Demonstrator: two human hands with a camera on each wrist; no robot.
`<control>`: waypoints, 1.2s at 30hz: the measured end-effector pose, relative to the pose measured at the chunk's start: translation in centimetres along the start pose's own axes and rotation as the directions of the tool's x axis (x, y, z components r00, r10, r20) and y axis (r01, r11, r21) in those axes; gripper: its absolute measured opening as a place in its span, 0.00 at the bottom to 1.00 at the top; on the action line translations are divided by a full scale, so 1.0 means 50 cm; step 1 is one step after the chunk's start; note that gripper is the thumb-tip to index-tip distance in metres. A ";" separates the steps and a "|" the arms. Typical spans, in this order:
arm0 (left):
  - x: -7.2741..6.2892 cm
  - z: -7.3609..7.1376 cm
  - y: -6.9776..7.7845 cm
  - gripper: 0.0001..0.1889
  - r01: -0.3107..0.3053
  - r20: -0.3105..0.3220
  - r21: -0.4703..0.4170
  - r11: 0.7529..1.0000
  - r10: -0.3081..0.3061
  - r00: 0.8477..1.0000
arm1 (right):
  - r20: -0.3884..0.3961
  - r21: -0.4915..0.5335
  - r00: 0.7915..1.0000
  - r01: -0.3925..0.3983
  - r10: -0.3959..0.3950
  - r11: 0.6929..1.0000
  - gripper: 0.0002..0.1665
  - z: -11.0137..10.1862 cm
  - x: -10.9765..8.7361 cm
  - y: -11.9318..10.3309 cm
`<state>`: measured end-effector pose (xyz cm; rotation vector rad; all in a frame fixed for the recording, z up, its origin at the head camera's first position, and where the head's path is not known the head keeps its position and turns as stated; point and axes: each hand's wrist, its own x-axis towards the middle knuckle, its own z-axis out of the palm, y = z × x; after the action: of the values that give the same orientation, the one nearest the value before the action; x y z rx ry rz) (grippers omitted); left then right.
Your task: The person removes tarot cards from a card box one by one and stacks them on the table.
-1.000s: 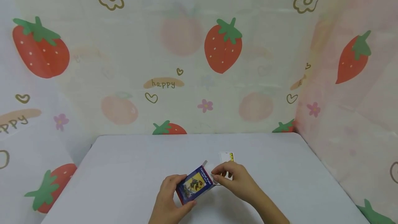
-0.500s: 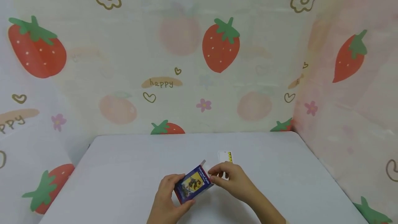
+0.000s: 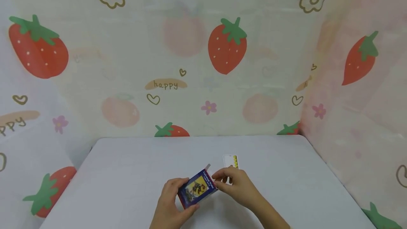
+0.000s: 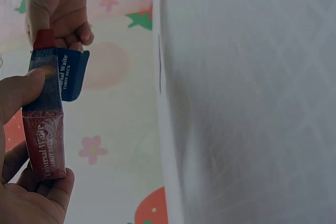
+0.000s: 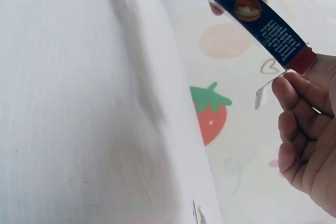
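A blue and red tarot deck box [image 3: 196, 188] is held tilted above the table by my left hand [image 3: 171, 200], thumb along the near edge and fingers at the far side. Its mouth points right, with a blue flap [image 4: 74, 74] and a red tab [image 4: 45, 39] folded out. At that open end my right hand [image 3: 238, 185] brings thumb and index finger together, pinching right at the mouth; what lies between the fingertips is hidden. The other right fingers [image 5: 294, 135] curl loosely below. Behind the right hand, a small stack of cards [image 3: 230, 160] lies on the table.
A white-covered table [image 3: 133, 172] spreads under both hands. Strawberry-printed curtains [image 3: 178, 56] stand along its back and sides. In the right wrist view a card edge [image 5: 198, 212] shows at the table's border.
My right fingertips have shifted slightly left, closer to the box's mouth. The box and left hand have hardly moved, and the head view has swayed a little.
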<state>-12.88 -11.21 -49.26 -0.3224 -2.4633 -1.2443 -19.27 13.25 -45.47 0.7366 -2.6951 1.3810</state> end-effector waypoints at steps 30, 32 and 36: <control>-0.008 -0.002 -0.005 0.41 -0.016 -0.008 0.026 1.000 0.016 1.000 | -0.029 -0.059 0.999 0.011 -0.013 0.998 0.07 0.011 -0.009 0.005; -0.008 -0.002 -0.004 0.41 -0.017 -0.011 0.022 1.000 0.017 1.000 | -0.029 -0.065 0.999 0.014 -0.016 0.998 0.07 0.007 -0.009 0.004; -0.007 0.000 0.000 0.41 -0.012 -0.014 0.016 1.000 0.012 1.000 | -0.042 -0.076 0.999 0.027 -0.030 0.997 0.08 -0.002 -0.008 -0.001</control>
<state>-12.58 -11.20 -49.39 -0.3226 -2.4547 -1.2175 -18.91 13.47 -45.47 0.7276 -2.6755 1.2670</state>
